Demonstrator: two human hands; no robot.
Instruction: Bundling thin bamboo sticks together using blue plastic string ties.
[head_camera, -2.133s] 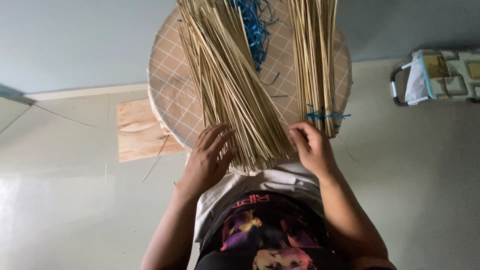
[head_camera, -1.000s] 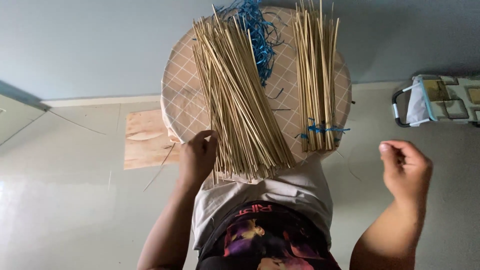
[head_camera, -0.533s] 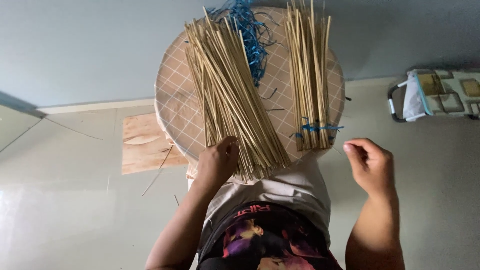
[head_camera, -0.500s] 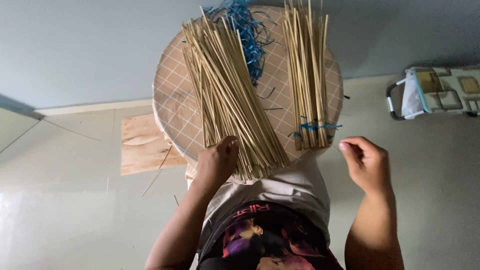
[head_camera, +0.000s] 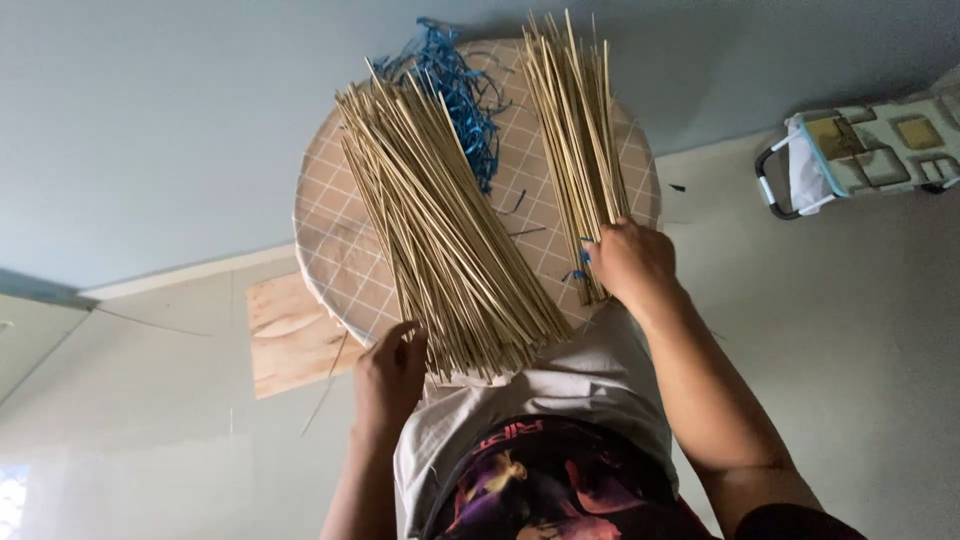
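You get soft, even daylight and a sharp centre. Glare whitens the floor (head_camera: 60, 480) at lower left; edges bend slightly.

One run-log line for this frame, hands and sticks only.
left hand: at near end of large stick bundle | right hand: on tied stick bundle | surface: round table

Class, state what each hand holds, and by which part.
Left hand touches the big stick bundle at its near end; right hand grips the small stick bundle near its tied end.
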